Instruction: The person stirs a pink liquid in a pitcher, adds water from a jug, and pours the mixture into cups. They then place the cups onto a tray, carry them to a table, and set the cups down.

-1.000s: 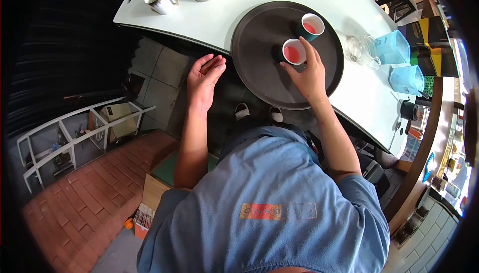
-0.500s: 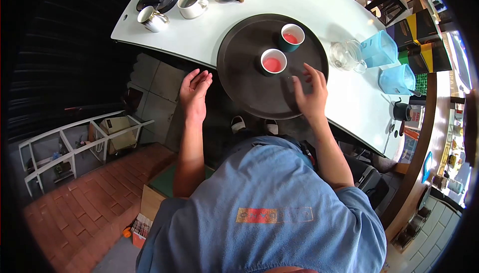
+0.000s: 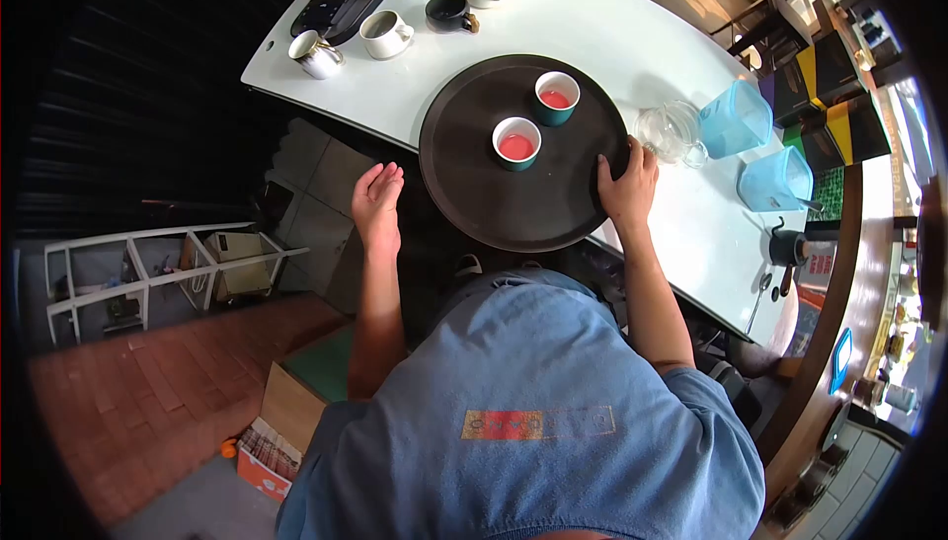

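A round dark brown tray point(image 3: 464, 199) lies on the white table, its near edge jutting past the table's edge. Two green cups with white insides stand upright on it, the nearer cup point(image 3: 516, 150) and the farther cup point(image 3: 557, 106), each with pinkish-red liquid inside. My right hand point(image 3: 629, 192) grips the tray's right rim, thumb on top and fingers round the outer edge. Left of the tray, apart from it, my left hand point(image 3: 377, 206) is held in the air, palm turned inward, fingers stretched out and holding nothing.
Several mugs, among them a black mug point(image 3: 449, 13) and a white mug point(image 3: 385, 35), stand at the table's far left. Right of the tray are a glass server point(image 3: 671, 132) and two blue pitchers point(image 3: 736, 117). A small black pot point(image 3: 787, 244) stands near the right edge.
My right hand has moved from above the tray to its right rim and taken hold of it. The tray has shifted somewhat left in view. My left hand stays off the tray.
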### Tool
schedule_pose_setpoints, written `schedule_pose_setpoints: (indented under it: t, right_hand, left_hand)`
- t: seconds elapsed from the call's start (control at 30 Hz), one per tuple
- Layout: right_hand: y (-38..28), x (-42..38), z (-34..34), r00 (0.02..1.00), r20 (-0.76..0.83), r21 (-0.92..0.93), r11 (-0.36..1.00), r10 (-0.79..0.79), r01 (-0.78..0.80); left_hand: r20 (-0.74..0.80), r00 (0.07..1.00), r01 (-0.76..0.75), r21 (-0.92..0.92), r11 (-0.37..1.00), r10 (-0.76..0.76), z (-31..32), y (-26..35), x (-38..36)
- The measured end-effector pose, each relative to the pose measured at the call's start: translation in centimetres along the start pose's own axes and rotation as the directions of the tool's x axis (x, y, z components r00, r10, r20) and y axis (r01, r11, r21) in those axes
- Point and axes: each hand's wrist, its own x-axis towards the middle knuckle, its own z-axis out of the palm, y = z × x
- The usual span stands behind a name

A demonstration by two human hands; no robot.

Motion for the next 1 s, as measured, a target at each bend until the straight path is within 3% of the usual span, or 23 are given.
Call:
schedule_pose_setpoints:
  t: [0.17,0.23,0.3,0.33,0.37,0.47,0.53,0.67,0.77,0.87,1.0]
  right_hand:
    - [1.4,0.7,1.2,0.993,0.117,0.154,0.988,-0.024,0.006]
    - [1.6,0.8,1.4,0.99,0.133,0.155,0.988,-0.04,0.019]
    - [1.4,1.2,1.2,0.987,0.15,0.156,0.987,-0.055,0.031]
    - [1.2,1.5,1.0,0.977,0.211,0.103,0.994,0.012,-0.035]
    - [1.0,1.9,0.8,0.96,0.267,0.045,0.994,0.082,-0.097]
    - [0.7,2.9,0.7,0.946,0.311,-0.043,0.996,0.09,-0.081]
    - [0.4,3.3,0.3,0.933,0.346,-0.061,0.995,0.101,-0.085]
    - [0.3,3.1,-0.2,0.924,0.373,-0.093,0.994,0.085,-0.054]
    - [0.4,2.7,-0.6,0.914,0.402,-0.093,0.995,0.059,-0.024]
    - [-0.1,3.0,-1.7,0.87,0.492,-0.101,0.995,0.041,0.011]
    - [-0.4,3.6,-1.1,0.909,0.409,-0.052,0.992,-0.084,0.115]
  left_hand:
    - [-0.079,0.997,0.007,-0.042,0.999,-0.01,0.4,-1.3,-1.0]
    - [-0.042,0.998,-0.055,-0.032,0.998,0.053,0.9,-1.9,-1.5]
    - [-0.056,0.968,0.248,0.082,0.965,-0.244,2.0,-2.0,-2.0]
    - [0.053,0.933,0.334,0.228,0.914,-0.355,3.0,-1.0,-2.4]
    - [0.04,0.917,0.379,0.221,0.899,-0.397,3.5,-1.6,-2.2]
    - [-0.047,0.91,0.412,0.227,0.883,-0.413,4.5,-4.6,-1.4]
    - [-0.214,0.966,0.214,0.333,0.918,-0.148,5.9,-5.5,-1.6]
    - [-0.261,0.956,0.225,0.35,0.909,-0.136,6.9,-4.4,-2.4]
    - [-0.201,0.97,0.2,0.356,0.913,-0.135,5.9,-4.1,-2.0]
    - [-0.11,0.967,0.245,0.131,0.961,-0.231,5.1,-3.0,-1.9]
    - [-0.049,0.957,0.288,0.036,0.957,-0.286,5.3,-2.3,-3.0]
